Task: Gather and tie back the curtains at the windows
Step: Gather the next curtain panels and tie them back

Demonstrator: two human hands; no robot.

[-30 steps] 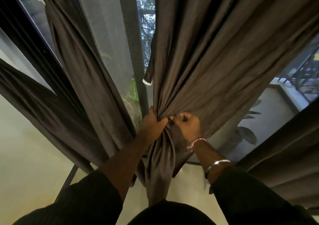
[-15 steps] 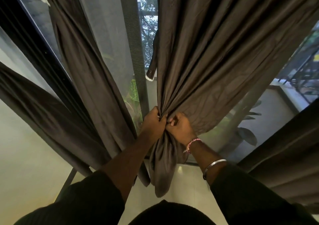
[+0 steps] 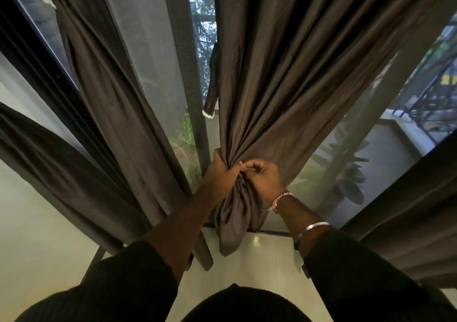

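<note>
Pale floor tiles [image 3: 267,252] are running up to a wall of tall windows, where a person in dark sleeves is standing close to the glass, reaching forward with both arms. Both hands are closing on the dark brown curtain [image 3: 284,86] at about its middle: the left hand [image 3: 220,173] is wrapping tightly round the bunched folds, evidently to keep them from spreading again, while the right hand [image 3: 264,175], fingers curled, is pinching the cloth just beside it, apparently working the gather into a knot or tuck. Below the grip, the curtain's tail [image 3: 232,227] is hanging in a loose lump. To the left, a second curtain [image 3: 111,104] is hanging already drawn narrow. Farther up, a fabric tie-back strap [image 3: 212,84] is dangling unused against the window frame [image 3: 195,62]; beyond the glass, green plants [image 3: 186,133] are showing.
</note>
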